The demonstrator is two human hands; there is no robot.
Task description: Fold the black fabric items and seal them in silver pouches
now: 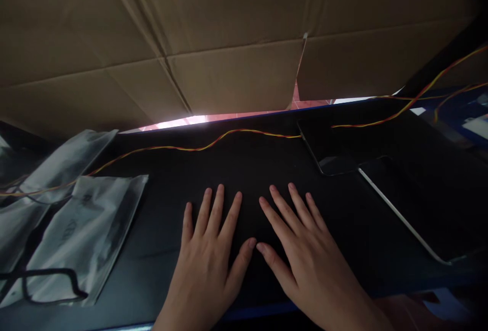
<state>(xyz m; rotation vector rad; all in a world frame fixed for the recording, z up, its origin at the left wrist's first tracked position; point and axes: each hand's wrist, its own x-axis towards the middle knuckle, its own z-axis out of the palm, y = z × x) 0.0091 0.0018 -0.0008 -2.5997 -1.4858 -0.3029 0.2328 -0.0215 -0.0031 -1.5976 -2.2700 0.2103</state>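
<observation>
My left hand [209,249] lies palm down on the black tabletop [160,239], its fingers spread and nothing in it. Beside it, my right hand [305,249] rests the same way, fingers apart. The two thumb tips nearly meet at the middle; I cannot tell whether they touch. Nearest to my left hand is a frosted plastic zip bag [95,219] with blurred dark print. To the right of my right hand lies a dark tablet-like slab [427,204] with a pale edge. A black phone [328,148] sits just behind that slab.
A cardboard sheet [229,77] stands along the far edge. A twisted red and yellow wire [213,141] crosses the table's back. Black-framed glasses [53,272] lie on the bag at left, with another frosted bag [72,155] behind. A blue surface [461,117] shows at far right.
</observation>
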